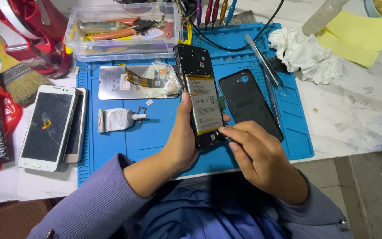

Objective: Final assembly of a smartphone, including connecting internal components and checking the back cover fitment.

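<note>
Bright, even overhead light, soft shadows, sharp focus, slight bending at the edges.

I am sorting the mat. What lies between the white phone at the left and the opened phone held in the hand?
In the head view, a squeezed glue tube lies on the blue mat between the white phone and the opened phone.

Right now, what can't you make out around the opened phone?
Head view only:
- Opened phone: lower end hidden by left hand.
- Right hand: whatever its fingers pinch is too small to tell.
- Clear plastic box: contents blurred by its walls.
- Paintbrush: handle tip hidden behind the red object.
</note>
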